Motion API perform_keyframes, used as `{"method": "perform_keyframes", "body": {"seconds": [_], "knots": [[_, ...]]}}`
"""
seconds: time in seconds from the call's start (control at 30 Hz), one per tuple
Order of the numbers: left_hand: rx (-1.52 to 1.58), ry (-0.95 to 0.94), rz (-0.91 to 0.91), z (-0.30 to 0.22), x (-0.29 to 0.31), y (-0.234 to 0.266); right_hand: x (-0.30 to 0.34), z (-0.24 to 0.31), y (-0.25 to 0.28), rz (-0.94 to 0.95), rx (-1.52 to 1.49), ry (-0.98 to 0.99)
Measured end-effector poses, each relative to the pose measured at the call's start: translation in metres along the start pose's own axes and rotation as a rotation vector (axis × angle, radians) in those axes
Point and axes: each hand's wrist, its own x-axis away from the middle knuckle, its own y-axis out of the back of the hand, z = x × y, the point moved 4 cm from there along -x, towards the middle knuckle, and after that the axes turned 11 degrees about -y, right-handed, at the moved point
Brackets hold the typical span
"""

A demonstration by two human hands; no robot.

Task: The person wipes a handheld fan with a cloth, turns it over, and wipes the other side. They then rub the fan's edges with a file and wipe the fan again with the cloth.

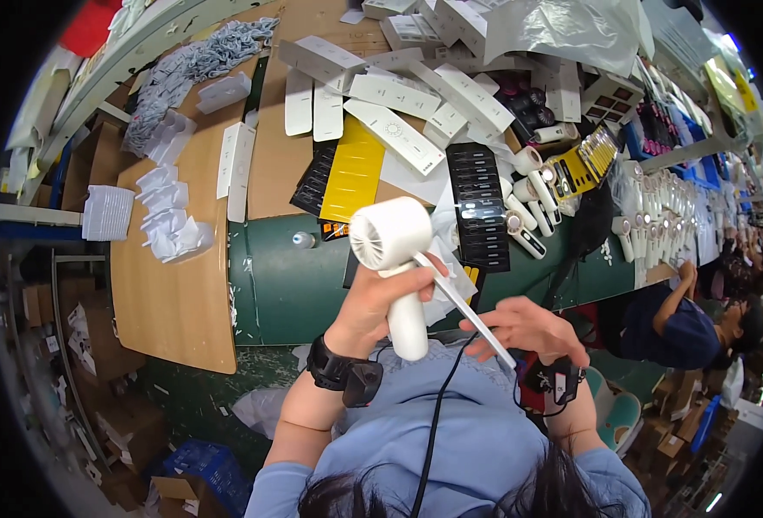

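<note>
A white handheld fan (396,235) with a round vaned head and short handle is gripped in my left hand (366,302), above the near edge of the table. My fingers wrap round its handle. A thin, flat whitish strip (468,312) slants from beside the fan head, at my left fingertips, down toward my right hand (530,328). That hand is open, its fingers stretched apart over the strip and a little blurred. Whether it touches the strip I cannot tell.
White boxes (394,134) pile up beyond my hands, beside yellow (353,173) and black trays (480,203). More white handheld devices (532,203) lie to the right. A small bottle (303,240) stands left. Crumpled white inserts (167,211) rest on the wooden board. A person (679,328) sits far right.
</note>
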Motion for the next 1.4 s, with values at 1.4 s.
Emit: {"method": "perform_keyframes", "body": {"seconds": [1.4], "knots": [[-0.021,0.185,0.17,-0.002,0.012,-0.025,-0.064,0.046,-0.02,-0.807,0.837,0.256]]}}
